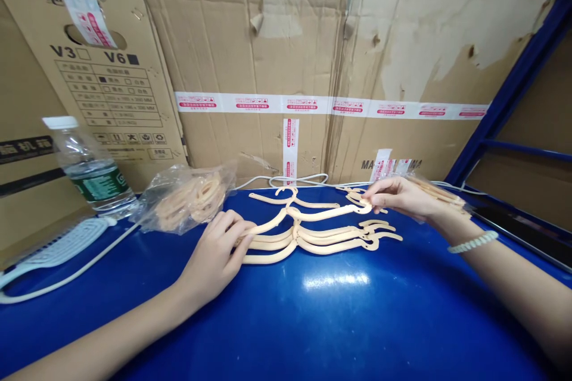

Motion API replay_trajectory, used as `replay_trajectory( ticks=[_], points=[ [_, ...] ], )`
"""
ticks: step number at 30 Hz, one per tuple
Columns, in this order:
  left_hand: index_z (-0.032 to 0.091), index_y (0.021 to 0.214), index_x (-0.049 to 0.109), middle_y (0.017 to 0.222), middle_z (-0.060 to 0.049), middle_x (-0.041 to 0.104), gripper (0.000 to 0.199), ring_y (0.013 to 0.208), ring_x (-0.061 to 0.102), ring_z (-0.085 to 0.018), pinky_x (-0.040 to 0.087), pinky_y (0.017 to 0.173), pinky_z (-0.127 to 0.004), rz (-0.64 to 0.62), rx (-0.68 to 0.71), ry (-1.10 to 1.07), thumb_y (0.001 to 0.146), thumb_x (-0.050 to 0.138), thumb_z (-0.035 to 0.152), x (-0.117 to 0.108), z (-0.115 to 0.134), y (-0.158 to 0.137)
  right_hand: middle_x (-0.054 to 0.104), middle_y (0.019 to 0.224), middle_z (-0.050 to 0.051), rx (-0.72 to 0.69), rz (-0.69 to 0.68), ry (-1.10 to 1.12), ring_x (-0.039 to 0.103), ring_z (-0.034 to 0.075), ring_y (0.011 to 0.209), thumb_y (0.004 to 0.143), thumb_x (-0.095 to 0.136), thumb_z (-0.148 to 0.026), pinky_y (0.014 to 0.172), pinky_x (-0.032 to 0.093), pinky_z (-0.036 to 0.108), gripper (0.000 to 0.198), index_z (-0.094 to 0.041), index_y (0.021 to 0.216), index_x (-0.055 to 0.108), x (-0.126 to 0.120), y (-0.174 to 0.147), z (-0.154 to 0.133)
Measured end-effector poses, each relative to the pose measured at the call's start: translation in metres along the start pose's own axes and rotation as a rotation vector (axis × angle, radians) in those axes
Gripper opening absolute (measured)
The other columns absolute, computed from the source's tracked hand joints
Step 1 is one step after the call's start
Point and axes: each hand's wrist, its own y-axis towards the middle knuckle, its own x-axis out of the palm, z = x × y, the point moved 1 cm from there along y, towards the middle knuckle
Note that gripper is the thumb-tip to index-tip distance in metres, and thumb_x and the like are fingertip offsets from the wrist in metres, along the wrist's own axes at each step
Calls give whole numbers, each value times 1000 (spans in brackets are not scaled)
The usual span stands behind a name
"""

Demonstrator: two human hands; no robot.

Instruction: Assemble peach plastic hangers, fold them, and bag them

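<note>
A beige plastic folding hanger (324,213) is stretched between my two hands, with its joint near the middle. My left hand (217,253) is closed on its left arm, and the fingers hide that end. The notched right end sits in a pinch of my right hand (400,196). Just below it, more beige hangers (333,247) lie in a row on the blue table (330,321), their left ends partly behind my left hand. Behind the held one lies another hanger with a hook (286,191). Small loose beige curved pieces (379,227) lie to the right.
A clear bag of beige parts (192,196) lies at left, by a water bottle (93,172) and a pale blue hairbrush (67,244). Another bag (438,190) is behind my right hand. A dark flat device (522,235) lies far right. Cardboard (268,59) stands behind a white cable (299,180).
</note>
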Motion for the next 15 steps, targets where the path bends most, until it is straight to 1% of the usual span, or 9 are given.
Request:
replay_trajectory(
  ticks=[4, 6, 9, 11, 13, 15],
  points=[
    [19, 97, 63, 88, -5, 57, 22, 84, 52, -22, 42, 76, -38, -46, 52, 50, 98, 41, 21, -2, 2, -1, 73, 81, 6, 52, -219, -279, 64, 16, 71, 70, 80, -42, 67, 52, 29, 28, -18, 83, 77, -6, -4, -10],
    [19, 94, 61, 88, -5, 59, 20, 82, 52, -22, 40, 74, -37, -61, 64, 70, 97, 41, 19, -4, 5, -2, 73, 85, 7, 88, -316, -387, 65, 17, 75, 72, 78, -44, 68, 51, 29, 31, -17, 87, 76, -8, -6, -12],
    [18, 87, 56, 85, -4, 59, 15, 78, 51, -21, 37, 71, -37, -91, 94, 74, 93, 43, 17, -8, 12, -3, 71, 80, 5, 148, -428, -419, 63, 16, 71, 73, 76, -44, 63, 48, 27, 31, -16, 86, 73, -8, -7, -11],
    [18, 82, 53, 82, -4, 57, 12, 73, 49, -20, 36, 68, -36, -139, 136, 58, 90, 43, 16, -9, 17, -4, 69, 77, 4, 173, -500, -425, 61, 15, 68, 74, 75, -43, 61, 47, 26, 30, -15, 83, 71, -7, -8, -9],
    [19, 81, 50, 79, -3, 56, 10, 70, 47, -19, 34, 67, -35, -184, 178, 42, 86, 44, 15, -10, 21, -4, 67, 76, 3, 166, -556, -483, 59, 14, 65, 74, 74, -41, 60, 46, 26, 28, -15, 82, 70, -5, -10, -9],
    [19, 79, 48, 77, -2, 55, 8, 68, 46, -19, 33, 67, -35, -207, 209, 33, 83, 44, 13, -10, 23, -4, 66, 75, 3, 130, -571, -578, 58, 15, 66, 73, 73, -40, 62, 46, 27, 26, -15, 80, 70, -3, -10, -10]
  ],
)
